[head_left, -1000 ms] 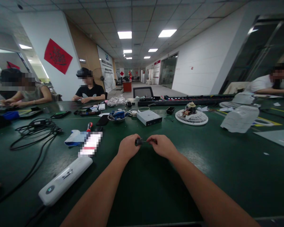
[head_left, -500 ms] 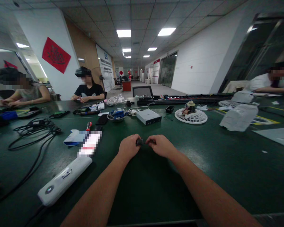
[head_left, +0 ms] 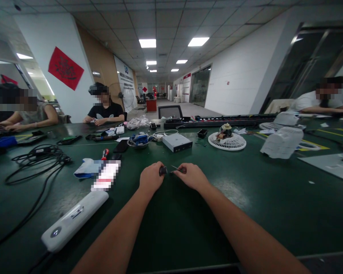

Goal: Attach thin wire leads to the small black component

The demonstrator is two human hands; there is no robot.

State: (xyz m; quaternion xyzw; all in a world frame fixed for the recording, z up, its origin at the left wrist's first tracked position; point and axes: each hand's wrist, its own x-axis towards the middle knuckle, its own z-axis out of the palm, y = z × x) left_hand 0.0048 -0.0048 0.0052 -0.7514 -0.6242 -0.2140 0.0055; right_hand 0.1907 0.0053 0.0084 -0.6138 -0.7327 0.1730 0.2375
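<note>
My left hand (head_left: 151, 178) is closed in a pinch on a small black part (head_left: 162, 171), held just above the green table (head_left: 174, 224). My right hand (head_left: 191, 176) is closed beside it, its fingertips gripping a thin metal pin or wire (head_left: 175, 168) that points toward the black part. The two hands almost touch at the middle of the table. What the thin piece is cannot be made out.
A white power strip (head_left: 72, 220) lies at the front left, with black cables (head_left: 34, 160) beyond it. A red-handled screwdriver (head_left: 104, 153), a grey box (head_left: 177, 142), a white fan grille (head_left: 226, 140) and a white cover (head_left: 281, 142) lie farther back. Three people sit around the table.
The hands stay together at the same spot. The thin metal piece in my right hand now shows more clearly, angled up next to the black part. The view shifted slightly.
</note>
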